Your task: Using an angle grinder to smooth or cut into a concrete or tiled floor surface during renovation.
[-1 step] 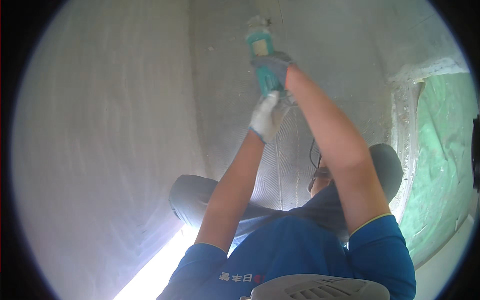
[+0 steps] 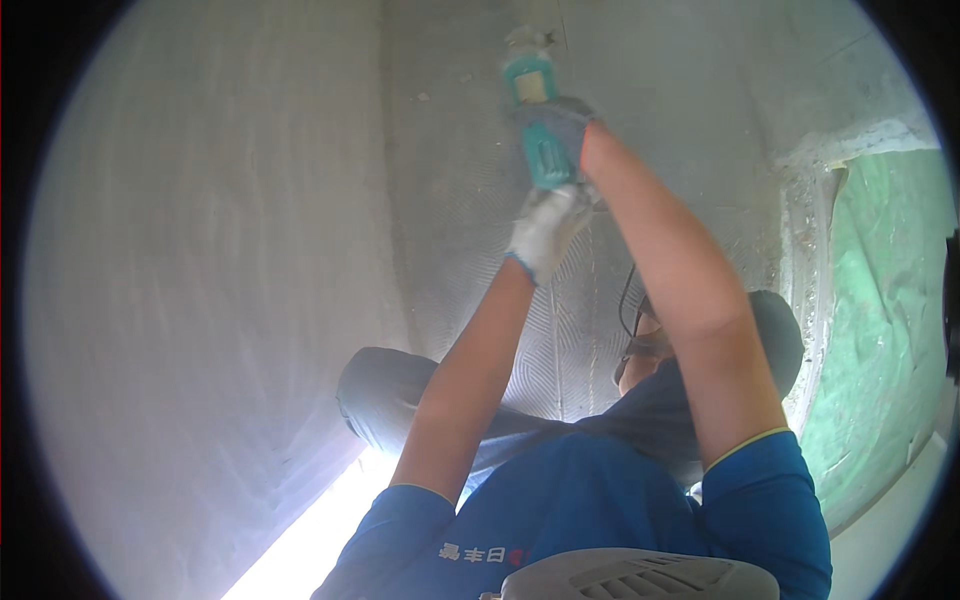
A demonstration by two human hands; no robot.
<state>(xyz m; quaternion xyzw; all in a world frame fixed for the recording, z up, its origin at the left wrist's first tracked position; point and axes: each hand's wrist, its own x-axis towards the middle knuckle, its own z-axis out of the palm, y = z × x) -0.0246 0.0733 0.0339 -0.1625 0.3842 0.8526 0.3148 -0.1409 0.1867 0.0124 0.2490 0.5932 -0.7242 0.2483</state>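
A teal hand-held tool [image 2: 547, 152] with a pale label and a blurred whitish head lies over the grey plastered surface [image 2: 450, 140] at the upper middle. My right hand [image 2: 566, 120], in a grey glove with an orange cuff, is wrapped round the tool's middle. My left hand [image 2: 550, 225], in a white glove, holds the tool's lower end. The tool's head is too blurred to make out.
A pale wall [image 2: 200, 250] fills the left, with bright light along its lower part. At right, a rough-edged opening shows green sheeting [image 2: 880, 300]. Combed ridged lines [image 2: 555, 350] mark the grey surface between my bent legs [image 2: 390, 385]. A dark cord [image 2: 625, 310] hangs beside my right forearm.
Both my hands and the teal tool have shifted slightly to the right, with the tool's head a little higher in the picture. My grip looks the same.
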